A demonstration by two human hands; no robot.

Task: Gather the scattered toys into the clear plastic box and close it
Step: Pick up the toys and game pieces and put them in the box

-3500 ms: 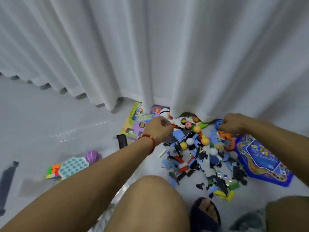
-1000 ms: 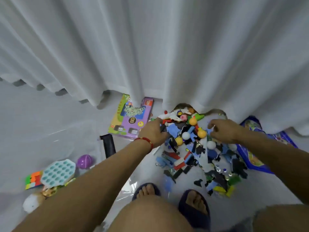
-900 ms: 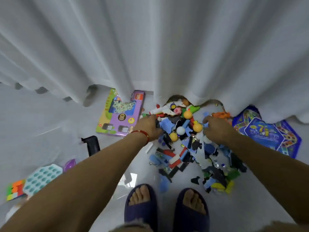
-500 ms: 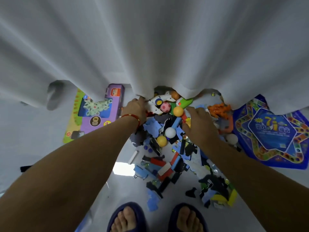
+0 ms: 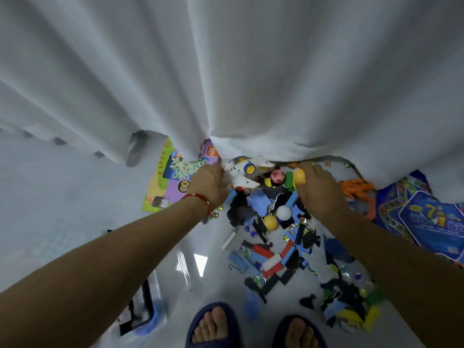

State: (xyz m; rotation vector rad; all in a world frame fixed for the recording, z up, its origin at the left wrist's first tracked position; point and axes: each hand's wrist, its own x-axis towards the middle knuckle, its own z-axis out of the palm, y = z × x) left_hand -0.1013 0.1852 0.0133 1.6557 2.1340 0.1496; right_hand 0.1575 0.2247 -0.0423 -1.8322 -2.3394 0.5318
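Observation:
A heap of scattered toys (image 5: 276,237) lies on the white floor at the curtain's hem: foam puzzle pieces, bricks, marbles, a yellow ball (image 5: 270,222) and a white ball (image 5: 283,212). My left hand (image 5: 209,183), with a red bracelet, curls its fingers on the nose of a white toy plane (image 5: 244,173). My right hand (image 5: 319,190) reaches over the heap's far end and pinches a small yellow toy (image 5: 299,177) at its fingertips. Part of the clear plastic box (image 5: 150,310), with a black latch, shows at the lower left under my left forearm.
The white curtain (image 5: 226,71) hangs over the far toys. A purple and green toy packet (image 5: 165,187) lies left of the heap. An orange toy (image 5: 355,187) and a blue game board (image 5: 426,217) lie to the right. My slippered feet (image 5: 216,327) stand in front.
Over the last second I have leaned in and both hands have slid further up the heap to the curtain's hem. The right hand has closed on the small yellow toy.

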